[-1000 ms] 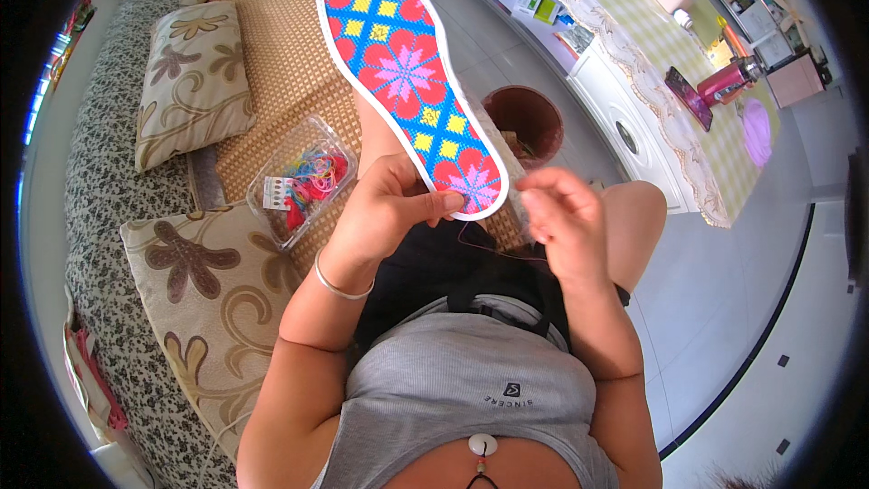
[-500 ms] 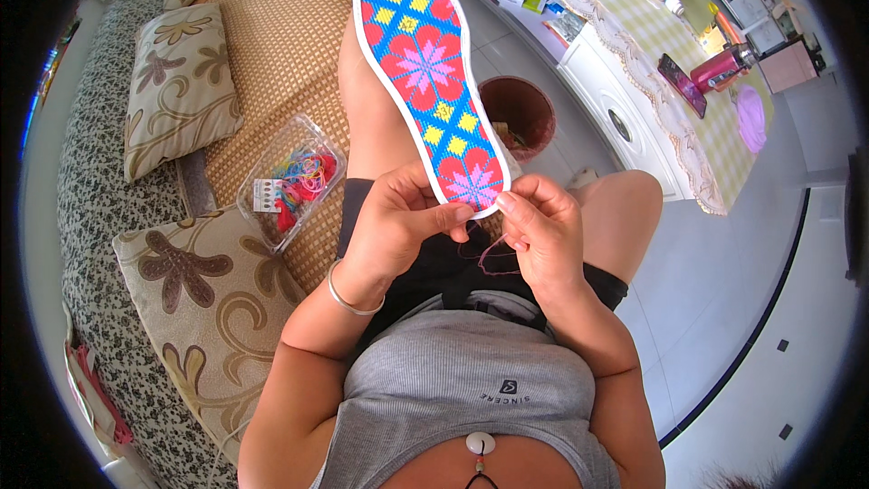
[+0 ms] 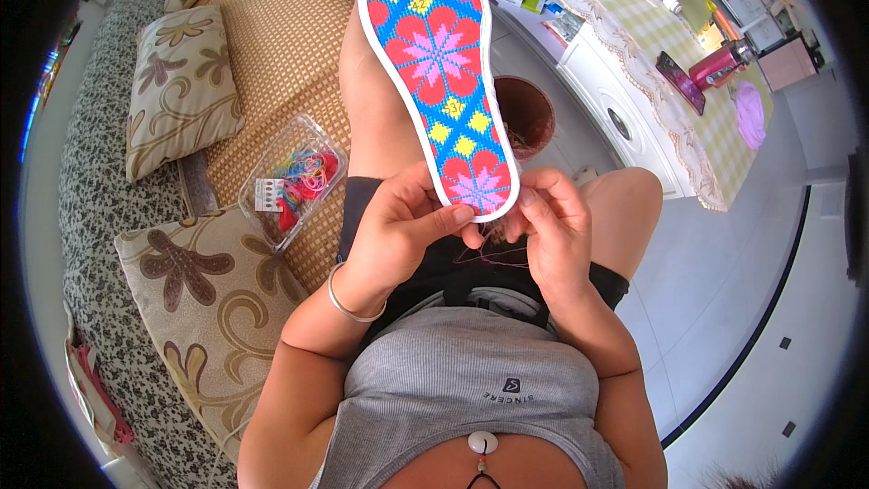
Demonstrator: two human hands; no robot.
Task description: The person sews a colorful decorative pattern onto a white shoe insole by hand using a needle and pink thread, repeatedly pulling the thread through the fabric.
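Insole (image 3: 441, 63): held up over the lap, patterned face showing, its long shape running far and slightly left, the far end cut off by the view's edge; red and pink flowers, yellow diamonds and blue bands inside a white rim
Left hand (image 3: 403, 217): clamped on the insole's near end, thumb pressed on the patterned face, other fingers curled beneath
Right hand (image 3: 554, 222): at the near right edge of the insole, thumb and fingers bent close together, some tips hidden behind it; I cannot tell whether they grip the edge or something finer
Thread (image 3: 496, 260): thin, dark pinkish, looping loosely below the insole between the two hands
Clear box (image 3: 315, 133): on the woven mat (image 3: 281, 45) to the left, with bundles of coloured thread (image 3: 308, 172) and a white card (image 3: 269, 195) inside
Cushion (image 3: 186, 263): near left, flower-patterned, touching the box
Bin (image 3: 549, 113): on the floor, beyond the right hand, partly hidden by the insole
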